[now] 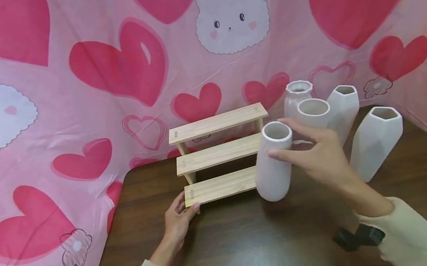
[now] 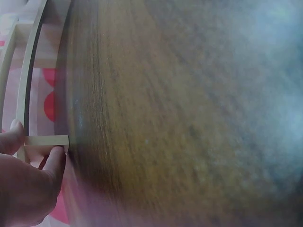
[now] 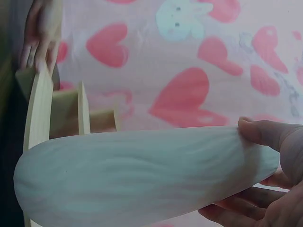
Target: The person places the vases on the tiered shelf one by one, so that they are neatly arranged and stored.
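Note:
A three-tier wooden stand [image 1: 221, 186] stands on the brown table. My left hand [image 1: 178, 221] grips the left end of its lowest shelf, thumb on the front edge; the left wrist view shows those fingers [image 2: 56, 163] at the shelf's support. In my right hand [image 1: 320, 154] is a tall white vase [image 1: 274, 172], pinched near its rim between thumb and fingers. It is upright with a slight tilt, in front of the right end of the lowest shelf, which it hides. The right wrist view shows the vase [image 3: 132, 175] lengthwise, with the stand [image 3: 40, 109] beyond its base.
Several more white vases stand right of the stand: one with a scalloped rim [image 1: 299, 88], a round-mouthed one [image 1: 313, 108], a faceted one [image 1: 347, 103] and another faceted one [image 1: 376, 141] nearer the front. A pink heart-print cloth [image 1: 117, 73] hangs behind the table [image 1: 247, 247].

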Tool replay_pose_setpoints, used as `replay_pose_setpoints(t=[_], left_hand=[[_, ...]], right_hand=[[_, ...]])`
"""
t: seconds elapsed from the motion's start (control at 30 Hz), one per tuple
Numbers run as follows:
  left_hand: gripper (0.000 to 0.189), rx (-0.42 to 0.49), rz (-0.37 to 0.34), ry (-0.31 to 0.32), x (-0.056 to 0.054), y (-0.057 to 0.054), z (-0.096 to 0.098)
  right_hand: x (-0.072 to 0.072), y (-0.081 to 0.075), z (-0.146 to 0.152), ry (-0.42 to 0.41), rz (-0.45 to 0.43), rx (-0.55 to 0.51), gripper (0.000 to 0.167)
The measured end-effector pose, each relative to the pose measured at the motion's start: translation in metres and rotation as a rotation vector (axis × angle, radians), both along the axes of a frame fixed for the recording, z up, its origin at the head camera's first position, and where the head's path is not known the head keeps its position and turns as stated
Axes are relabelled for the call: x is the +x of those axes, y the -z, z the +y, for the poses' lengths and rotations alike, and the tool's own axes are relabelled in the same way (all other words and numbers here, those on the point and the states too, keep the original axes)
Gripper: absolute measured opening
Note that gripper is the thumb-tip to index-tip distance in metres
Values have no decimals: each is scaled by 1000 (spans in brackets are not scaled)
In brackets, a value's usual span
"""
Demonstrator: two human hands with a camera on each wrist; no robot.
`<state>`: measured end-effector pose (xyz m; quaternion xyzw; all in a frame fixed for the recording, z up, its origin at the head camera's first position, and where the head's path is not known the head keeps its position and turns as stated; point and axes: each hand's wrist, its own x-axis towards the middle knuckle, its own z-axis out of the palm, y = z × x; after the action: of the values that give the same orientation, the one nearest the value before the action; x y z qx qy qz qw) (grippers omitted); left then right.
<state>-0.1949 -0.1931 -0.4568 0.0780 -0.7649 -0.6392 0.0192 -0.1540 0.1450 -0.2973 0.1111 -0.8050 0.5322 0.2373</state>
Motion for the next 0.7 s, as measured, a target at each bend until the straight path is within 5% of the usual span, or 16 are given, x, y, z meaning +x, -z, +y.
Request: replay_pose_setpoints(t=[0.23,0.7], left_hand=[[66,16,12,6,1,1,-2],[65,45,11,5,0,1,-2]], right_hand=[[-24,-7,-44,-206,65,-138,59],[-52,-6,-104,-291,17,-127,64]])
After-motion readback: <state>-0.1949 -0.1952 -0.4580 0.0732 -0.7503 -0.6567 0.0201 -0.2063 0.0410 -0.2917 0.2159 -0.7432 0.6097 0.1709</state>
